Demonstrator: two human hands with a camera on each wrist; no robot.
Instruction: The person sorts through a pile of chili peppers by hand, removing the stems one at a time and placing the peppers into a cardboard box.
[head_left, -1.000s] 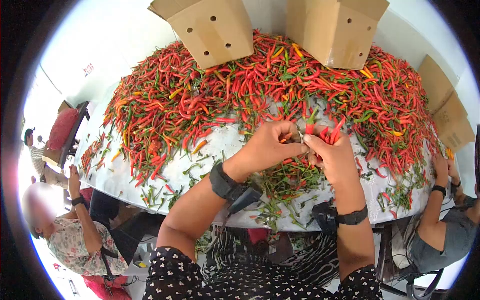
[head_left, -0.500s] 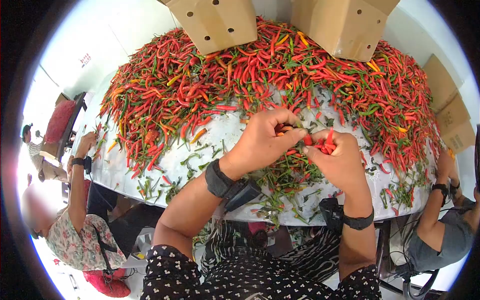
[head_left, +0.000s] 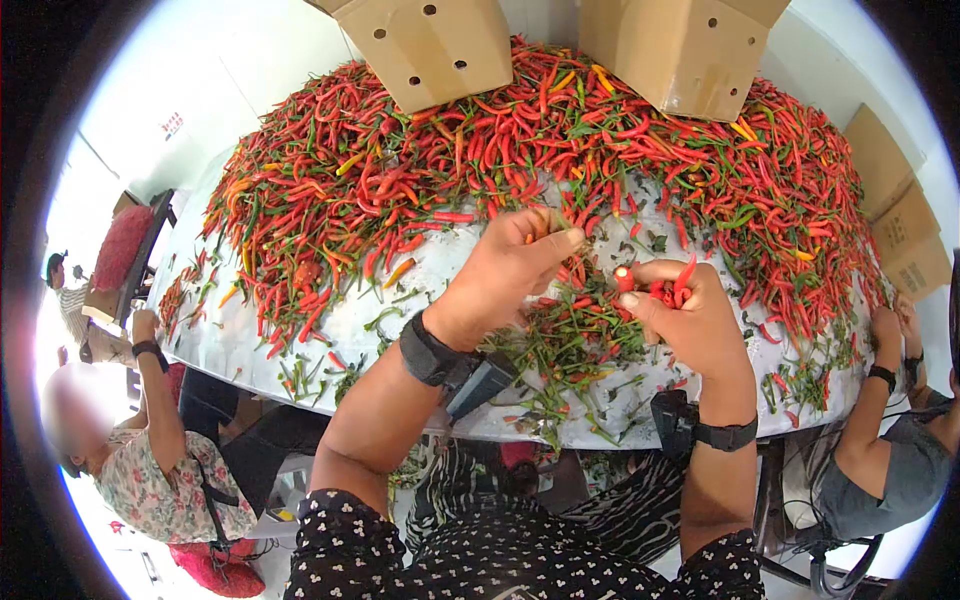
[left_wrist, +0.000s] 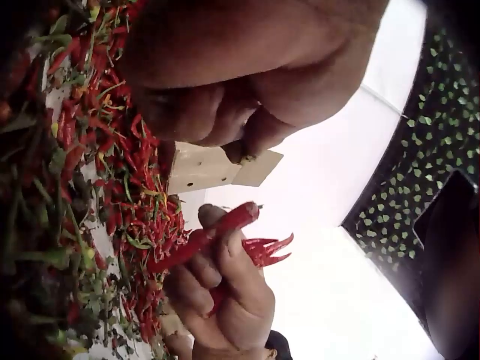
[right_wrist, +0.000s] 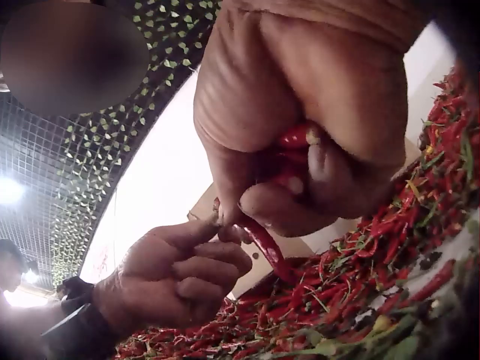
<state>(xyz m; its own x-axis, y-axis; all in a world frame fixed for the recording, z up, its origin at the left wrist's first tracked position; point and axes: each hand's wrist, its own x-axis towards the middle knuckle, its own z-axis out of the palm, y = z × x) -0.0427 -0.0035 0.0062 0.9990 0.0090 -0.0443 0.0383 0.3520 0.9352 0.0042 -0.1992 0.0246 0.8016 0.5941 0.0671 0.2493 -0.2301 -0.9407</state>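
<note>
My right hand (head_left: 690,318) holds several red chilies (head_left: 668,292) in its curled fingers. One red chili (left_wrist: 241,217) stands out between its thumb and forefinger, its blunt top end bare of a stem. To the left and slightly higher, my left hand (head_left: 500,268) has thumb and forefinger pinched together on a small greenish chili stem (head_left: 560,226). Its other fingers are curled in. In the right wrist view the left fingertips appear close by the pinched chili (right_wrist: 264,249). Below both hands lies a heap of green stems (head_left: 575,350).
A large mound of red chilies (head_left: 340,190) covers the back of the white-covered table (head_left: 425,325). Two cardboard boxes (head_left: 440,60) (head_left: 680,60) stand over it. One person (head_left: 165,470) sits at the left, another person (head_left: 880,460) at the right, hands at the table.
The hands were together over the chili; now the left has drawn away up and left, and the right has shifted slightly right. The chili's green stem end has come off.
</note>
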